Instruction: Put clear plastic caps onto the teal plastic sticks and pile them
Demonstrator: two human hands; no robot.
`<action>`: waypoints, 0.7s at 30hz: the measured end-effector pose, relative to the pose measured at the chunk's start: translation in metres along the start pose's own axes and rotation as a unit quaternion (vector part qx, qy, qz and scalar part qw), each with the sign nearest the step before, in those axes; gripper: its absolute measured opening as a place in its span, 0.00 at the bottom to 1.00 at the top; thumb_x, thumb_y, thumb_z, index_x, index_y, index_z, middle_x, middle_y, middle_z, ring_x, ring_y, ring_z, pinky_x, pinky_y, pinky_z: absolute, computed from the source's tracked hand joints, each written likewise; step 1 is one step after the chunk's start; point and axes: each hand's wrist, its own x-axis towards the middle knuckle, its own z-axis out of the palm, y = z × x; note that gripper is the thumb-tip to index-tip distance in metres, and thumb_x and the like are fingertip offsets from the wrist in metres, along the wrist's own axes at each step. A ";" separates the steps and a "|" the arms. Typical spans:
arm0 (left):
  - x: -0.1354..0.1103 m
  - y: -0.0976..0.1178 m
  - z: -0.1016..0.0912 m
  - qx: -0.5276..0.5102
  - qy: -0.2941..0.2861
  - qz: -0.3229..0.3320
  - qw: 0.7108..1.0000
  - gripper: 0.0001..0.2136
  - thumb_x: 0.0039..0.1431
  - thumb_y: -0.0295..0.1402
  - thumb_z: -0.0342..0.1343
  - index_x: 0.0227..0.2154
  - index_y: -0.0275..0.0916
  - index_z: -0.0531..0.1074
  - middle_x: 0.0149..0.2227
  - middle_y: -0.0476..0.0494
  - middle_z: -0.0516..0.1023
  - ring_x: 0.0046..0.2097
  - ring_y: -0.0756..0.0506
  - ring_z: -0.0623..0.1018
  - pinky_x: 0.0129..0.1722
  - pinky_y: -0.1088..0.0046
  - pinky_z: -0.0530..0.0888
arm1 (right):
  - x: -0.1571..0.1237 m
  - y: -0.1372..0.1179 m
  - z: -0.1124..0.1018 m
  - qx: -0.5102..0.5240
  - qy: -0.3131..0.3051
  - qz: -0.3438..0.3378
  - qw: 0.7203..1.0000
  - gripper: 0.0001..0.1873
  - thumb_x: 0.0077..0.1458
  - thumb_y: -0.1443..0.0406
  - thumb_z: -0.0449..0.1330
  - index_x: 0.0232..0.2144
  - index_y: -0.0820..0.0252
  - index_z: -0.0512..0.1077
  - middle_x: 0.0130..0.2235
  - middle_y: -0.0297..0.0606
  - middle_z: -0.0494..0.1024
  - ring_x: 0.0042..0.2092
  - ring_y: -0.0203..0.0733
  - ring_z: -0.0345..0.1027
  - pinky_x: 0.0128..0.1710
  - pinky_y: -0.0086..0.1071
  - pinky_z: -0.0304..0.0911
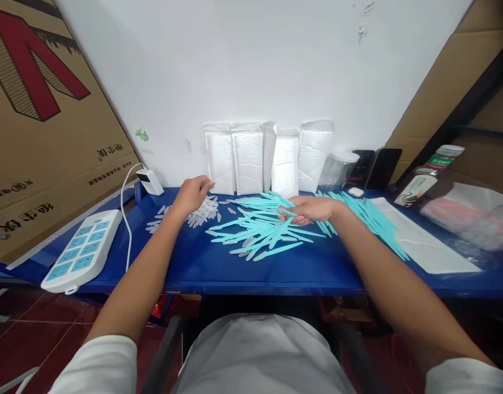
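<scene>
A loose heap of turquoise plastic sticks [255,227] lies in the middle of the blue table [218,268]. My right hand [312,209] rests at the heap's right edge, fingers curled round one or more turquoise sticks. A second row of the same sticks [374,221] fans out behind that wrist. My left hand [191,194] reaches to the back left, fingers bent down onto a pile of small clear plastic caps [202,212]; whether it grips one is hidden.
White padded envelopes [267,158] lean against the wall. A white power strip [82,251] and charger [149,181] sit at left, beside a big cardboard sheet [41,131]. At right are a clear jar [337,169], phones [382,167], a bottle [432,172], white paper [423,241] and plastic bags [473,219].
</scene>
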 end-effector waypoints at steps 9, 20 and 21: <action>-0.006 -0.015 0.013 0.233 -0.124 -0.060 0.963 0.16 0.68 0.41 0.53 0.35 0.38 0.82 0.41 0.28 0.82 0.45 0.31 0.80 0.44 0.60 0.73 | 0.009 0.002 0.001 0.009 0.099 -0.036 0.994 0.28 0.65 0.43 0.61 0.45 0.64 0.72 0.26 0.25 0.58 0.24 0.29 0.43 0.23 0.27 0.40; -0.008 0.008 0.021 0.088 0.050 0.030 0.994 0.16 0.72 0.41 0.50 0.47 0.39 0.79 0.43 0.35 0.80 0.49 0.36 0.76 0.52 0.59 0.71 | 0.024 -0.003 0.019 -0.099 0.280 -0.114 0.948 0.28 0.65 0.41 0.58 0.41 0.62 0.72 0.27 0.30 0.63 0.28 0.34 0.53 0.27 0.30 0.52; -0.010 0.019 0.022 0.051 0.088 0.052 0.993 0.16 0.73 0.41 0.49 0.45 0.39 0.79 0.41 0.37 0.79 0.47 0.37 0.75 0.51 0.59 0.71 | 0.026 -0.003 0.021 -0.123 0.308 -0.129 0.935 0.29 0.65 0.41 0.57 0.41 0.61 0.72 0.28 0.31 0.64 0.29 0.35 0.56 0.29 0.30 0.54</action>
